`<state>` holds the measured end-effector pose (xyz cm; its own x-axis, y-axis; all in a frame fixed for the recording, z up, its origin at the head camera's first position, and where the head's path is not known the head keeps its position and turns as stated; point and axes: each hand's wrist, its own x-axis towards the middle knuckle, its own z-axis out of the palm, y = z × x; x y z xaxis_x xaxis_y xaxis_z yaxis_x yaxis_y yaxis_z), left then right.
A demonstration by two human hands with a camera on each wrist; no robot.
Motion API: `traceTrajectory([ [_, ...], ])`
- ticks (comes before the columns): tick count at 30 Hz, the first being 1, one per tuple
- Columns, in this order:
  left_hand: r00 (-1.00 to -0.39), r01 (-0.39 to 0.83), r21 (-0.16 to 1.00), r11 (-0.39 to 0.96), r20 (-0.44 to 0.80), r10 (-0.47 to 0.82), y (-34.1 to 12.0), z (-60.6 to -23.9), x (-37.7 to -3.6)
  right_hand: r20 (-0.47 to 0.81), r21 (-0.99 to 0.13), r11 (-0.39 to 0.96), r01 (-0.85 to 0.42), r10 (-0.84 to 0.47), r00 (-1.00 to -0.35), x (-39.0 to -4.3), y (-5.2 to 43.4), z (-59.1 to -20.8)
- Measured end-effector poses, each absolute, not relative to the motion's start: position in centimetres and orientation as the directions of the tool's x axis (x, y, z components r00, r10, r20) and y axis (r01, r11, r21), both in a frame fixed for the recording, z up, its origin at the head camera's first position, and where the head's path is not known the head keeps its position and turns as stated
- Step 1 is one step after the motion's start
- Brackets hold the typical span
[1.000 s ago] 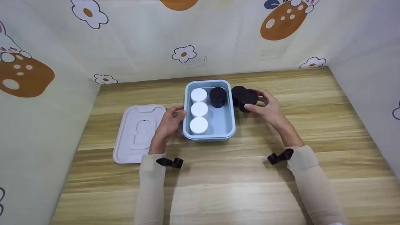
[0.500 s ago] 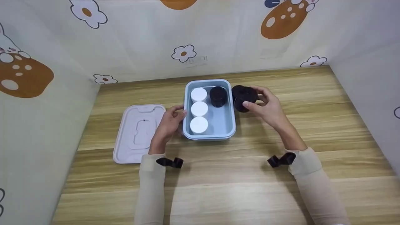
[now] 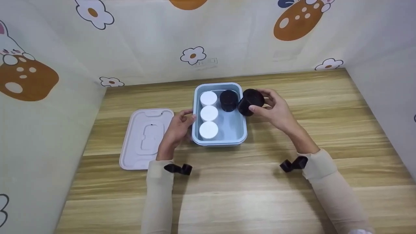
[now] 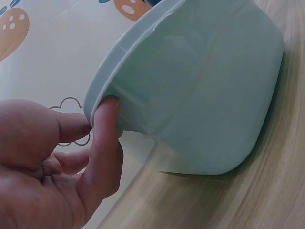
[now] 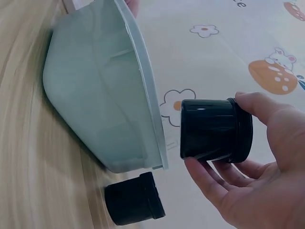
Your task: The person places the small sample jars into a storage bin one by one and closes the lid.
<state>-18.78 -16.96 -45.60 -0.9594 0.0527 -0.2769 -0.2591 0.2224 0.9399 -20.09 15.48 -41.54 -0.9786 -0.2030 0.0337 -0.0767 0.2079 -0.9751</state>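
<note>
A light blue plastic box stands on the table, its top uncovered. My left hand pinches the box's left rim; in the left wrist view the fingers curl under the lip. Along the left side inside are three white-lidded jars, and a black jar sits at the back right. My right hand grips another black jar, tilted and raised beside the box's right rim. Below it, in the right wrist view, one more black jar stands on the table against the box; the head view hides it.
A pale pinkish lid lies flat on the wooden table, left of the box and partly behind the left hand. Patterned fabric walls rise behind and at both sides.
The right hand has lifted its black jar from beside the box and moved it slightly left, up to the rim. The left hand keeps its hold on the box.
</note>
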Motion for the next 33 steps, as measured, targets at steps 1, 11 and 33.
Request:
traceTrajectory([
  [1,-0.959,-0.261,0.94,0.22,-0.279,0.053,-17.0,-45.6,-18.8,0.031,-0.973,0.217,-0.079,-0.218,-0.976,-20.2,15.3,-41.4],
  [11,-0.965,-0.236,0.94,0.248,-0.256,0.051,-17.0,-45.6,-18.7,0.036,-0.917,0.364,-0.166,-0.338,-0.94,-21.4,13.7,-39.7],
  [33,-0.954,-0.274,0.934,0.229,-0.294,0.056,-17.1,-45.7,-18.7,-0.018,-0.817,0.513,-0.263,-0.478,-0.878,-24.1,11.4,-40.2],
])
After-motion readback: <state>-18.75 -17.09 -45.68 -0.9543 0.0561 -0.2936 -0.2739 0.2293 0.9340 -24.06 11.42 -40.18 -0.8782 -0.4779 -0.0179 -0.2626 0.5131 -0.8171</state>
